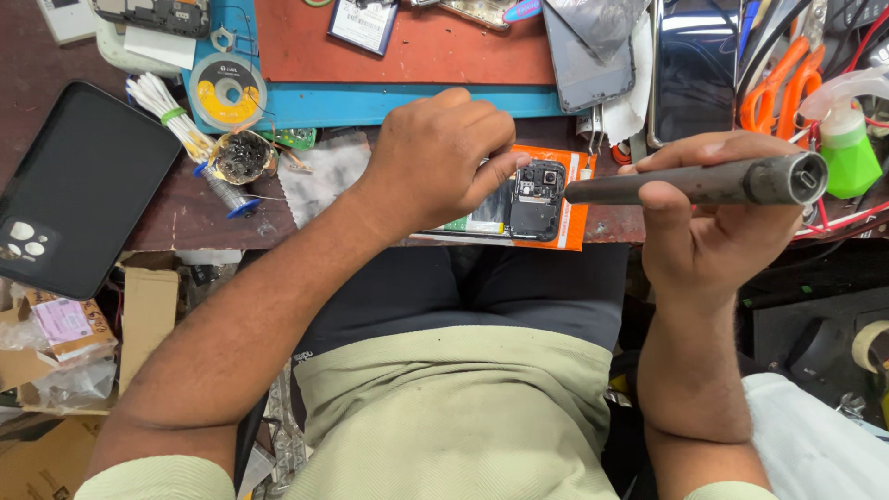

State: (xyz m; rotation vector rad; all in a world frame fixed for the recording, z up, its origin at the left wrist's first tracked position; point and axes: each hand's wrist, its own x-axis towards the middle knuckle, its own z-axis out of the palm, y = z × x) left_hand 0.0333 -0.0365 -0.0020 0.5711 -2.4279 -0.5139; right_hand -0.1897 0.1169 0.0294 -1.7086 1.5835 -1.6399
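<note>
- Opened phone, back cover off and dark inner parts and camera module showing, lies on an orange pad at the near edge of the workbench, just in front of the person's lap.
- Left hand rests on the phone's left part, knuckles up, fingers curled down onto it; the thumb tip touches the phone's upper edge beside the camera module. The fingers are together, pressing on the phone rather than wrapped around it.
- Right hand is to the right of the phone, raised off the bench, closed around a dark grey metal tube-shaped tool. The thumb lies along the top and the fingers wrap beneath.
- That tool lies nearly level: its narrower end points left and stops just beside the phone's right edge; whether it touches cannot be told. Its open round end points right.
- Beyond the phone lies a blue mat with a red-brown panel on it.
- Left of the phone, on the bench, are a crumpled grey cloth, a small pot of dark wire wool, a bundle of white swabs and a yellow reel.
- Far left of the phone a black phone case lies flat, camera cut-out near the person.
- Right of the phone, past the right hand, stand orange-handled scissors and a green spray bottle.
</note>
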